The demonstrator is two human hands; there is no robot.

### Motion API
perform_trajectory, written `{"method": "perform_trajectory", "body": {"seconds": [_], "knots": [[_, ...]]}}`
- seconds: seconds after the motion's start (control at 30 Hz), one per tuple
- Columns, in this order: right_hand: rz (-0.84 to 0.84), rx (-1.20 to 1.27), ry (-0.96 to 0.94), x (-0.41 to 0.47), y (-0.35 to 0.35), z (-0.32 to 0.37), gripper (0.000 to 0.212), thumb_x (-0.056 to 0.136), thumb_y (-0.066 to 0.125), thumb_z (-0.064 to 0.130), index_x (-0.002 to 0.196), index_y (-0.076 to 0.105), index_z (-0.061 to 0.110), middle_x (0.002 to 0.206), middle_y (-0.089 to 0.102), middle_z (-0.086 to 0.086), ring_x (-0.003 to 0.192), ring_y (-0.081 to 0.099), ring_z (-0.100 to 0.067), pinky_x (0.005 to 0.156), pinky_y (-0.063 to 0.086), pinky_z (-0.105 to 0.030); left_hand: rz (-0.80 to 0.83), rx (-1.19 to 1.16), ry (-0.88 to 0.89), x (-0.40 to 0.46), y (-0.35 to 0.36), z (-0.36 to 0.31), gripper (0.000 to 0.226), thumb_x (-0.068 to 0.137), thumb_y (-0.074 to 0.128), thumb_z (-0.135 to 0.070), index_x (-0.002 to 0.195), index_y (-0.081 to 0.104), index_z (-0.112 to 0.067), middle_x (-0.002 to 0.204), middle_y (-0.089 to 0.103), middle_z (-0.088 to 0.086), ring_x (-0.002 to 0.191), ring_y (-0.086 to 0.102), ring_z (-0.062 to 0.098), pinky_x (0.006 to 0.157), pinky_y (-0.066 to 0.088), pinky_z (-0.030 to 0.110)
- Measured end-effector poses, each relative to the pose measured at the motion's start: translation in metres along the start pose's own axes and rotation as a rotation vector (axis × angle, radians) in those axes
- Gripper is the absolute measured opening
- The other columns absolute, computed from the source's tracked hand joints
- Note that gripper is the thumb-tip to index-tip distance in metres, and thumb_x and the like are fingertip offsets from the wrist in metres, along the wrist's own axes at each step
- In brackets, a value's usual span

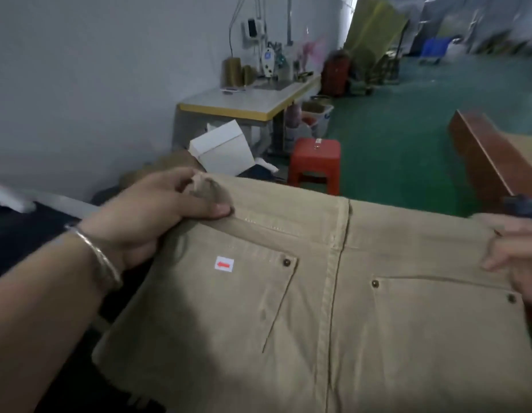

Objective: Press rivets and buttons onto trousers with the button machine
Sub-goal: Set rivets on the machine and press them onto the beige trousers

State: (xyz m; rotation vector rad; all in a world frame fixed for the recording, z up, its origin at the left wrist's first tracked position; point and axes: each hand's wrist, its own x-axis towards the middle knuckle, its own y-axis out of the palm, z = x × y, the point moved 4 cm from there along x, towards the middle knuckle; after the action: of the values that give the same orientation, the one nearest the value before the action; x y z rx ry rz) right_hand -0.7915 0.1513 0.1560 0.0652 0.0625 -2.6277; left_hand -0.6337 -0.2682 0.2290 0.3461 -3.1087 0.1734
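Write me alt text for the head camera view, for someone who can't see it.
Two hands hold up tan trousers by the waistband, back pockets facing the camera: the left hand grips one end, the right hand the other. Three dark rivets sit at pocket corners, and a white sticker bears a red arrow. A red stool stands behind.

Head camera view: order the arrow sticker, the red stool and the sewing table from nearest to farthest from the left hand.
From the left hand, which grips the trousers' waistband:
1. Arrow sticker, just below it on the back pocket.
2. Red stool, on the floor beyond the waistband.
3. Sewing table, farthest, by the wall.
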Motion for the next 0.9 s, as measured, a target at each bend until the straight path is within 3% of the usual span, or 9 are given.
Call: {"method": "perform_trajectory", "body": {"seconds": [0.07,0.17,0.27,0.4,0.53,0.6,0.67,0.73,0.9], "knots": [[-0.113,-0.124,0.117,0.004,0.005,-0.021,0.040,0.038,0.075,0.009,0.076,0.067,0.017,0.075,0.063,-0.012,0.067,0.064,-0.022,0.057,0.050,-0.028,-0.048,0.092,-0.123,0.011,0.024,0.039,0.046,0.061,0.087,-0.012,0.103,0.069,-0.014,0.099,0.073,0.011,0.088,0.071,0.019,0.068,0.056,0.022],[-0.229,-0.636,0.216,0.003,0.018,-0.067,0.045,0.072,0.071,-0.003,0.103,0.067,0.029,0.115,0.064,-0.004,0.106,0.058,-0.020,0.087,0.045,-0.036,-0.056,0.541,-0.386,0.016,0.038,0.117,0.049,0.082,0.077,-0.024,0.125,0.053,-0.018,0.105,0.063,0.001,0.088,0.060,0.012,0.066,0.045,0.019],[-0.292,-0.951,-0.069,-0.010,0.065,-0.076,0.038,0.078,0.066,0.012,0.116,0.065,0.018,0.130,0.055,-0.004,0.125,0.044,-0.025,0.101,0.032,-0.034,0.053,0.858,-0.519,0.006,0.038,0.175,0.043,0.087,0.068,-0.046,0.117,0.049,-0.023,0.100,0.059,-0.006,0.082,0.055,0.008,0.068,0.046,0.024],[-0.017,-1.104,-0.484,-0.036,0.156,-0.099,0.032,0.083,0.052,0.040,0.113,0.060,0.031,0.126,0.057,0.007,0.117,0.046,-0.011,0.095,0.037,-0.030,0.178,0.892,-0.521,-0.012,0.055,0.209,0.057,0.063,0.072,-0.073,0.098,0.047,-0.036,0.098,0.054,-0.014,0.085,0.054,0.003,0.063,0.041,0.019],[0.299,-1.148,-0.580,-0.045,0.206,-0.134,0.029,0.079,0.056,0.050,0.102,0.067,0.037,0.113,0.061,0.016,0.104,0.049,-0.004,0.087,0.040,-0.023,0.233,0.982,-0.536,-0.027,0.068,0.234,0.072,0.063,0.071,-0.072,0.114,0.042,-0.031,0.110,0.049,-0.009,0.103,0.052,0.014,0.083,0.045,0.028],[0.348,-1.200,-0.573,-0.041,0.213,-0.141,0.030,0.075,0.055,0.051,0.097,0.071,0.038,0.105,0.064,0.015,0.098,0.052,-0.005,0.084,0.037,-0.025,0.234,0.946,-0.586,-0.031,0.066,0.242,0.059,0.073,0.070,-0.065,0.110,0.042,-0.028,0.108,0.054,-0.005,0.097,0.054,0.016,0.079,0.044,0.028],[0.378,-1.232,-0.572,-0.037,0.214,-0.139,0.030,0.072,0.055,0.052,0.092,0.072,0.038,0.098,0.065,0.015,0.089,0.060,-0.006,0.079,0.038,-0.026,0.247,0.979,-0.558,-0.035,0.061,0.242,0.034,0.082,0.068,-0.052,0.090,0.042,-0.030,0.099,0.055,-0.004,0.095,0.057,0.017,0.077,0.045,0.028],[0.404,-1.204,-0.578,-0.031,0.216,-0.121,0.023,0.070,0.058,0.050,0.085,0.071,0.039,0.091,0.062,0.017,0.080,0.061,-0.002,0.070,0.043,-0.023,0.201,1.036,-0.514,-0.039,0.046,0.234,0.027,0.085,0.064,-0.044,0.075,0.043,-0.030,0.092,0.057,-0.005,0.096,0.061,0.017,0.079,0.047,0.028],[0.436,-0.951,-0.593,-0.015,0.258,-0.049,0.012,0.075,0.065,0.033,0.084,0.061,0.040,0.087,0.056,0.023,0.068,0.055,0.007,0.058,0.047,-0.018,0.010,0.797,-0.472,-0.091,-0.029,0.194,0.017,0.089,0.065,-0.043,0.077,0.057,-0.033,0.072,0.063,-0.012,0.064,0.059,-0.001,0.059,0.045,0.016]]}}
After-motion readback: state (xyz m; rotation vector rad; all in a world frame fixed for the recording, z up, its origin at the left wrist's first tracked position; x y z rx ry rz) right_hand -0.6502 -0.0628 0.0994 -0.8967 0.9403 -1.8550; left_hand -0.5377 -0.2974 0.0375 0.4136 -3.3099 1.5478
